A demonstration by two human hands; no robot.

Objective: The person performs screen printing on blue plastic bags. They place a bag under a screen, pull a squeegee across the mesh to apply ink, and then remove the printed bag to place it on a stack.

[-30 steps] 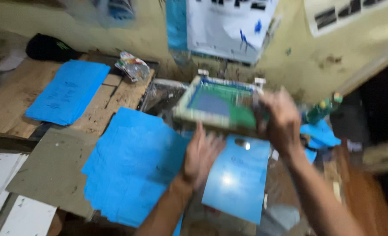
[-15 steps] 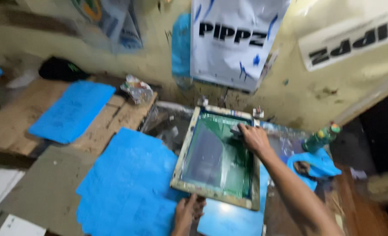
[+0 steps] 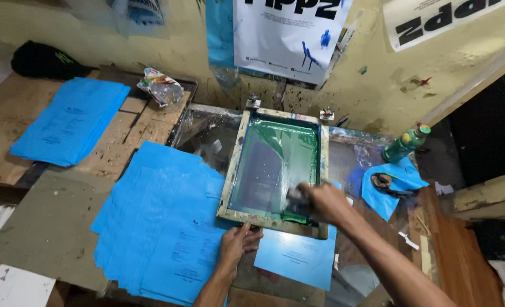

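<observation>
— Wooden bench (image 3: 19,122), cut off at nine o'clock. What lies on it?

— A big fan of blue sheets (image 3: 161,227) at seven o'clock, and a smaller blue stack (image 3: 70,122) at ten.

— And the printing frame (image 3: 275,165)?

— It lies flat at centre over a blue sheet (image 3: 298,256), mostly hidden. Half a second ago its near edge was up; now it is down.

— What's inside?

— Green ink on the mesh.

— The hands?

— The right hand (image 3: 323,202) is closed round a squeegee (image 3: 295,196), mostly covered, at the frame's near end; it was at the far end before. The left hand (image 3: 238,241), fingers loosely spread, presses the near frame edge.

— Anything small?

— A green bottle (image 3: 406,142) at two o'clock, contents unclear.
</observation>
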